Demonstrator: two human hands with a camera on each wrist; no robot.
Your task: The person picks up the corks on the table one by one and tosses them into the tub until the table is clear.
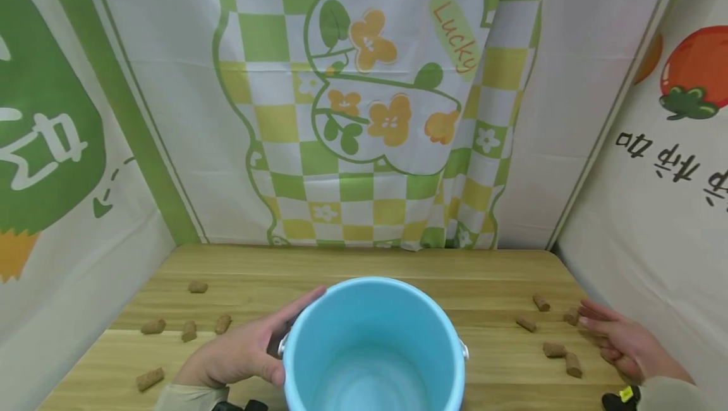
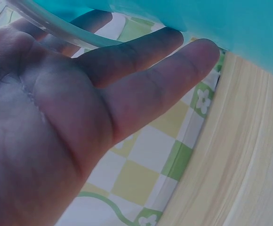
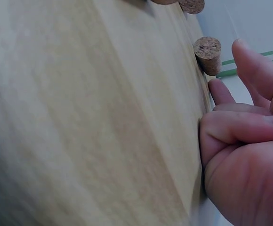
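A light-blue bucket (image 1: 372,329) stands at the front middle of the table, its inside empty. My left hand (image 1: 244,351) lies against its left side, thumb and fingers spread along the wall by the handle joint. The left wrist view shows that hand (image 2: 56,113) with long, straight fingers at the blue wall (image 2: 212,21). At the right, my right hand (image 1: 631,341) has its fingertips beside a cork (image 1: 571,316). In the right wrist view, this cork (image 3: 208,54) is just past the fingers of the hand (image 3: 249,160), some curled, none plainly gripping it.
Several corks lie on the wooden table (image 1: 489,284): on the left, one cork (image 1: 150,379) sits nearest the front; on the right, a pair (image 1: 573,365) lies below the others. Patterned cloth (image 1: 364,208) hangs behind the table, with printed sheets on both sides.
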